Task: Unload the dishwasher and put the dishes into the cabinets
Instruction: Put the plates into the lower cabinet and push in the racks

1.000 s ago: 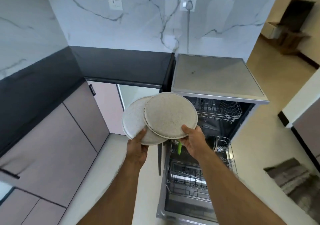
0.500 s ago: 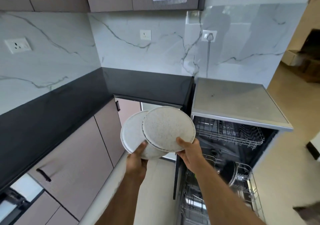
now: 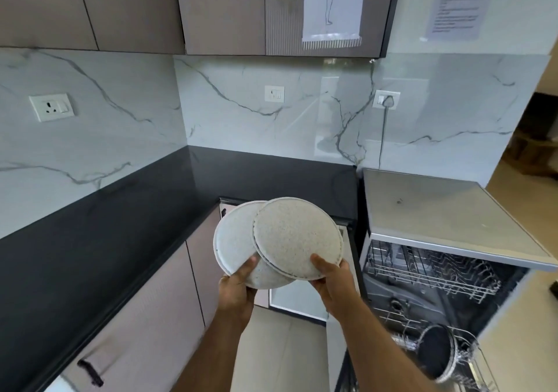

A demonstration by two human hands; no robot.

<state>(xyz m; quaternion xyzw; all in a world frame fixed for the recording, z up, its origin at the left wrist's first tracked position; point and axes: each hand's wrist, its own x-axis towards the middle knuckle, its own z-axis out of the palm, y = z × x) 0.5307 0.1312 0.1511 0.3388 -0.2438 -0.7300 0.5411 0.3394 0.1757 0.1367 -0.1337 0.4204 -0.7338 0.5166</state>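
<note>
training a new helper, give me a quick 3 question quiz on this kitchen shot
1. True or false: each hand holds a plate.
2. Which plate overlaps in front? A) the left plate B) the right plate
3. What dish is still in the dishwasher's lower rack?

Key:
1. True: the left hand holds the left plate and the right hand holds the right plate.
2. B
3. A dark pan standing on edge in the dishwasher.
</note>
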